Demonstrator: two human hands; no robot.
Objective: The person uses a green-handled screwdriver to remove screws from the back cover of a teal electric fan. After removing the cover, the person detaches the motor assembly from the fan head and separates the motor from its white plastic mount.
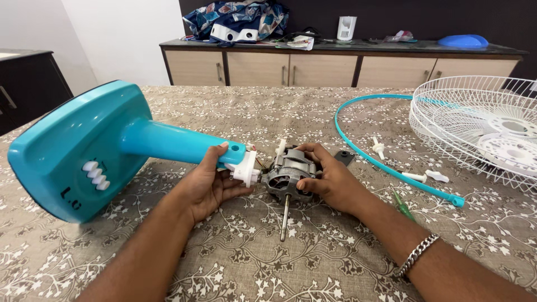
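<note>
**Motor meeting the neck of the fan stand**

Nearest the camera, low in the frame, both forearms are reaching in over the patterned counter (268, 263), the right one wearing a metal bracelet (417, 254). The left hand (210, 182) is gripping the end of the teal stand (84, 148), its fingers (215, 159) wrapped around the narrow neck just behind the white joint piece (246, 168). The right hand (330, 179) is clamping the grey motor (288, 176), fingers curled over its top and thumb pressing its near side.

The motor is sitting at the centre of the frame, directly right of the joint and touching or nearly touching it; thin wires are running between the two. Its steel shaft (285, 215) is pointing down toward the viewer, roughly square to the stand's long axis, which is running from the neck up to the wide base at the left. The right hand is the one on the motor.

Farther right, a green screwdriver (403, 204), white plastic bits and a teal ring (380, 151) are lying on the cloth, with a white wire guard (481, 126) beyond. A sideboard (335, 64) is standing at the back.
</note>
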